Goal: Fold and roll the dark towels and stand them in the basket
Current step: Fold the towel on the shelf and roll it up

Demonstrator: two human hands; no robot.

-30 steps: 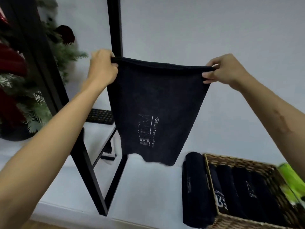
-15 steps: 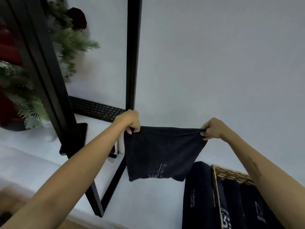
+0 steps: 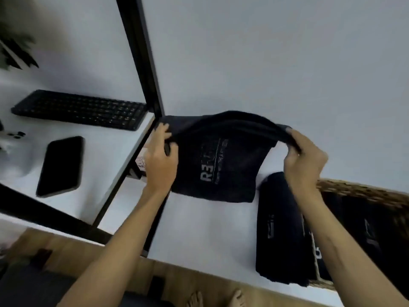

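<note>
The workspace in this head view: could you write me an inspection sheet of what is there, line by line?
Surface: white tabletop, partly bare, with wooden floor below its near edge.
Job's things: dark printed towel held up by its top edge; woven wicker basket at right with dark rolled towels in and beside it.
Clutter: black keyboard and black phone on a lower white shelf.
Grip: left hand grips the towel's left corner; right hand grips its right corner.
Cables: nothing seen.
Surroundings: black metal frame, white wall, green foliage at far left, bare feet at the bottom edge.
</note>
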